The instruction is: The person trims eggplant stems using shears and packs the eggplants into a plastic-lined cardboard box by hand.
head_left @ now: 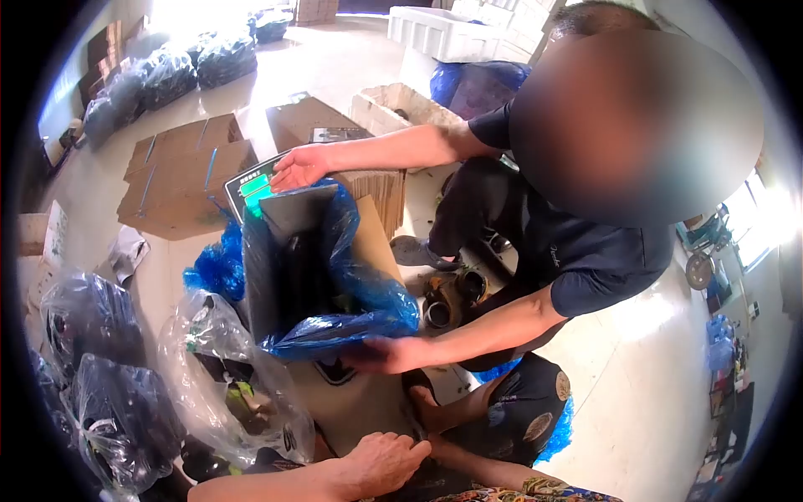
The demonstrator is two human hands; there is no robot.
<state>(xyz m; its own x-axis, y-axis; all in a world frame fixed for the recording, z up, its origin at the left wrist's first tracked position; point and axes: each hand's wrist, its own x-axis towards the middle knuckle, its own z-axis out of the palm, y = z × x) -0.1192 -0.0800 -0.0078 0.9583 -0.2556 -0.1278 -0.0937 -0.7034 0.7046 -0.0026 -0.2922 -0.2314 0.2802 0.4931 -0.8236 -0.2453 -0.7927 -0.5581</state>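
My left hand [383,465] is low in the middle, fingers curled in, over my lap. Whether it holds anything is hidden. My right hand [425,437] lies just beyond it, mostly covered, so its fingers do not show clearly. In front of both hands stands a box lined with a blue plastic bag [360,328], with dark contents deep in shadow. A co-worker crouches across from me. One of that person's hands [303,167] is over a scale's green display [255,194]; the other hand [386,355] is at the box's near edge.
Clear plastic bags [188,335] of dark items stand at left, one showing green pieces. Flattened cardboard [188,180] lies behind. A foam box [406,105] and a white crate [443,33] are farther back. A roll of brown tape [437,313] sits near the co-worker's foot.
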